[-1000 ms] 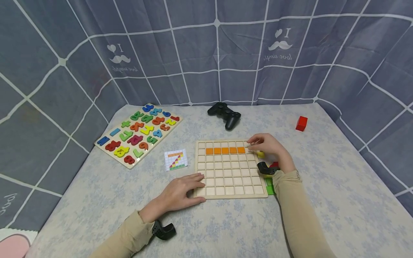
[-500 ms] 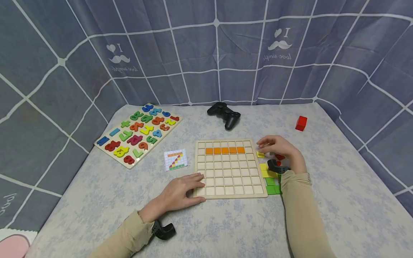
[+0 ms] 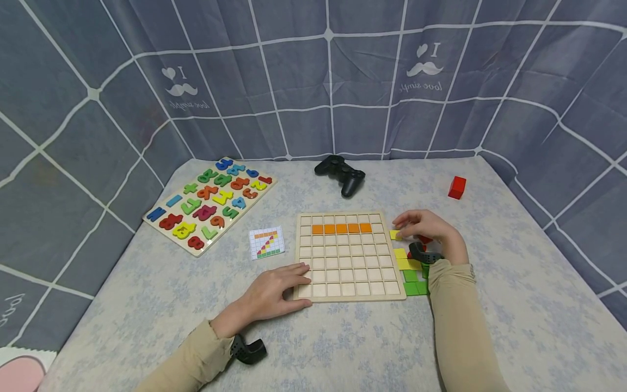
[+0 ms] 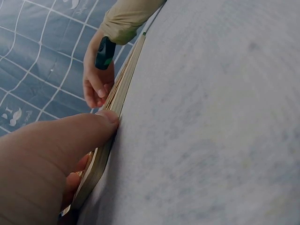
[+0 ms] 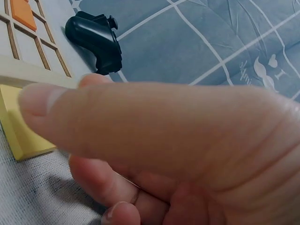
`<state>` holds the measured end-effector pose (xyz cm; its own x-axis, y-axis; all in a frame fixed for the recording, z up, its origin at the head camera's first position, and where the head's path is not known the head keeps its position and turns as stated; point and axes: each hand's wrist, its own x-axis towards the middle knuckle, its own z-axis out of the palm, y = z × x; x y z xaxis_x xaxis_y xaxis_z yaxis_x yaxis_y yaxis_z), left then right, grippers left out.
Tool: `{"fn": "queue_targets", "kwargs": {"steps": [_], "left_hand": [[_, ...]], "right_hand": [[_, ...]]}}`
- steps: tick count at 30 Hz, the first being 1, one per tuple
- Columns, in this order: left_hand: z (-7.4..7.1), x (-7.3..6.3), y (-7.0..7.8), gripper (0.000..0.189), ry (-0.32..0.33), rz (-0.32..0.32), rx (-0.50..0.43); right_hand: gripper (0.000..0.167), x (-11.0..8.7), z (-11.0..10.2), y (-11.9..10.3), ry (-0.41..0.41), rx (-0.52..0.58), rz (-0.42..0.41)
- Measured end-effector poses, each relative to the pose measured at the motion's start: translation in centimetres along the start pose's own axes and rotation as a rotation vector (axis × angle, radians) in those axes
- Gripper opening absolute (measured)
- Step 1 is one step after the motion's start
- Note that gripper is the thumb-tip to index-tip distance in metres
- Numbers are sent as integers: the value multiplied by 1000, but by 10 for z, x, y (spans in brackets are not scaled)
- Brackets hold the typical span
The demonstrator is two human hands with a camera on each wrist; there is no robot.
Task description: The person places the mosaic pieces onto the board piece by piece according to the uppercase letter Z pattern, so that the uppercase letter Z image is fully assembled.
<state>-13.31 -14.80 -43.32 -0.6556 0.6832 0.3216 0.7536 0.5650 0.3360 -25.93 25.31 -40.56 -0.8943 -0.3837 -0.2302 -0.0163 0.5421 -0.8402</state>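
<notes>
My left hand (image 3: 276, 291) rests at the near left corner of a wooden grid board (image 3: 349, 301); its thumb lies along the front edge and its fingers reach over the left rim. A row of several orange squares (image 3: 343, 228) fills part of the board's second row from the back. Beyond the right rim, my right hand (image 3: 428, 226) hovers close to a yellow square tile (image 3: 395, 235), fingers loosely bent. In the right wrist view, the thumb overlaps this yellow tile (image 5: 26, 136), which lies against the board's rim.
Yellow tiles (image 3: 408, 264), green tiles (image 3: 415, 288) and partly hidden red pieces (image 3: 425, 238) lie right of the board. A pattern card (image 3: 266, 243) and a number puzzle (image 3: 208, 207) are on the left. A black game controller (image 3: 341, 175) and red block (image 3: 458, 187) lie farther back.
My right hand has moved right, off the board's far right corner, and settled slightly lower by the yellow tile, uncovering yellow and green tiles. My left hand has stayed put.
</notes>
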Motion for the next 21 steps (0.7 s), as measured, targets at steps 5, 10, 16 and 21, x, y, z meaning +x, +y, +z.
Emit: {"fn": "queue_targets", "kwargs": {"steps": [5,10,16,21], "left_hand": [[-1,0,0,44,-6,-6,-7],[-1,0,0,43,-12,-11,-13],[-1,0,0,44,-18,-15,-13],[-1,0,0,44,-24,-20,-12]], "right_hand": [[44,0,2,-1,-16,15,58],[43,2,3,-1,-29,24,79],[40,-1,4,-5,-34,24,66],[35,-4,1,-8,-16,0,85]]}}
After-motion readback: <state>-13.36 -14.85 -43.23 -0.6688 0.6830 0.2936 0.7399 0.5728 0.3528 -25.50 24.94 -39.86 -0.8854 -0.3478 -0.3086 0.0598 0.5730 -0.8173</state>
